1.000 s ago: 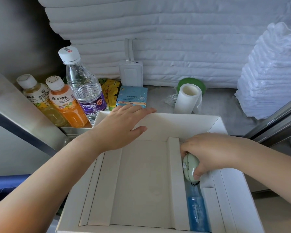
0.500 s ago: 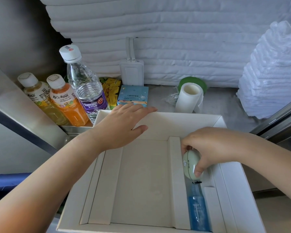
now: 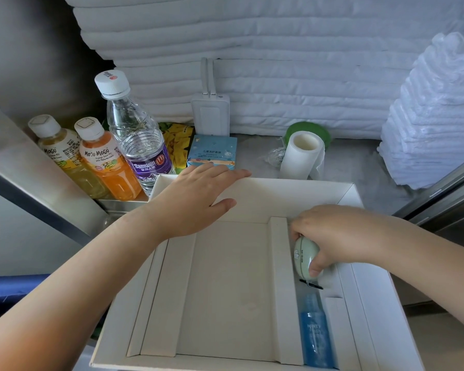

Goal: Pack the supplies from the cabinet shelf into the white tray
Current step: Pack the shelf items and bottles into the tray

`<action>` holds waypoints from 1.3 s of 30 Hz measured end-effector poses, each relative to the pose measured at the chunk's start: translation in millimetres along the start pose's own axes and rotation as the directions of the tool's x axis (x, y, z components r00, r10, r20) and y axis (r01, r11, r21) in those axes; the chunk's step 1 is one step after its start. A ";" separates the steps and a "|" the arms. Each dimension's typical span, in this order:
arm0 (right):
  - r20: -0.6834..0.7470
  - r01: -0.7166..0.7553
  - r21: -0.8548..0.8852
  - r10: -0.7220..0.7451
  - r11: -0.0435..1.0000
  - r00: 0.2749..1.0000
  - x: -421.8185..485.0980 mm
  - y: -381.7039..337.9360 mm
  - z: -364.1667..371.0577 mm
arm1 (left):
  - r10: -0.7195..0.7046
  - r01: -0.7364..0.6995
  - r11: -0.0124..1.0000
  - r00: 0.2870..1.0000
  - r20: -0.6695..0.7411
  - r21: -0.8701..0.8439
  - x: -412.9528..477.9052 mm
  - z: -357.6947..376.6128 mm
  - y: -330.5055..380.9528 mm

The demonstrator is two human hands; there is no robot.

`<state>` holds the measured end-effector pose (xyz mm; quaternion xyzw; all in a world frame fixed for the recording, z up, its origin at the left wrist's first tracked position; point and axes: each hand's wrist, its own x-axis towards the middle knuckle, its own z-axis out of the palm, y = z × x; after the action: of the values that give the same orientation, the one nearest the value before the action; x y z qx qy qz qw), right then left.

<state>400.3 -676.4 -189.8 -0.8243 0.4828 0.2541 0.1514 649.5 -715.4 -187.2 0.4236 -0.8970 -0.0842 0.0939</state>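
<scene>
Cabinet shelf (image 3: pixel 355 163) far; my right hand (image 3: pixel 340 234) grips green case (image 3: pixel 302 253) in right slot of white tray (image 3: pixel 279 194), left hand (image 3: pixel 196 202) flat on far rim. Case may jam against blue bottle (image 3: pixel 314 330).

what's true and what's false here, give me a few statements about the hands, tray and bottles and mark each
The right hand grips the green egg-shaped item in the white tray's narrow right compartment. True.
The water bottle lies in the tray. False: it stands on the shelf.
The left hand rests open on the tray's far wall. True.
The blue bottle stands on the shelf. False: it lies in the tray's narrow right compartment.
</scene>
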 end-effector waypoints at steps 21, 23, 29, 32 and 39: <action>-0.290 0.113 -0.008 -0.110 0.994 0.951 -3.6 -6.6 -16.2 | -0.003 0.003 1.000 1.000 -0.001 0.002 -0.1 -1.5 1.9; -0.394 0.154 0.001 -0.141 0.988 0.908 -8.7 -7.9 -29.7 | -0.001 0.001 1.000 1.000 -0.008 0.007 -0.5 -2.0 1.9; -0.640 0.224 0.091 -0.116 0.970 0.760 -12.0 -10.8 -62.0 | -0.005 0.005 1.000 1.000 -0.003 -0.016 -3.2 -3.1 2.8; -0.681 0.202 0.073 -0.099 0.977 0.726 -2.9 -12.8 -71.6 | -0.009 0.009 1.000 1.000 -0.004 -0.021 -4.5 -5.0 3.5; -0.699 0.075 0.050 -0.019 0.996 0.715 22.8 0.0 -82.5 | -0.056 0.056 0.998 0.998 0.008 -0.020 -8.7 -7.2 2.2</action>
<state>432.1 -733.6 -134.7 -0.8650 0.4923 -0.0973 -0.0045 655.0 -707.8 -180.5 0.4473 -0.8843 -0.0972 0.0925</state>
